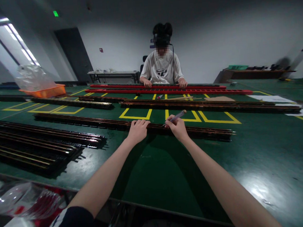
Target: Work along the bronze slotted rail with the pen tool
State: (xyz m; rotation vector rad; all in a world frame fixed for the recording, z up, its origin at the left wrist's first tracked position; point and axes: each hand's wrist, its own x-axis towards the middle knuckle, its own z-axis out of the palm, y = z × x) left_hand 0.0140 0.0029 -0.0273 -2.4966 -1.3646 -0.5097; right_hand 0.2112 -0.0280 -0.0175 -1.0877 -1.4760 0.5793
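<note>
Across the table in front of me lies a long dark rail [204,132] with copper-coloured strips along it. My left hand [138,131] is closed over this rail near its middle, fingers curled over the far edge. A little to the right, my right hand [177,127] grips a pen [179,115] with a clear or grey barrel. Its tip points down at the rail, while the back end leans up to the right. Whether the tip touches the rail I cannot tell.
More dark rails [34,146] lie at the left, and others [208,105] behind mine. Across the green table [150,175], a person [161,64] rests both hands by red rails [165,89]. An orange basket [44,91] with a plastic bag stands back left. White papers [272,98] lie right.
</note>
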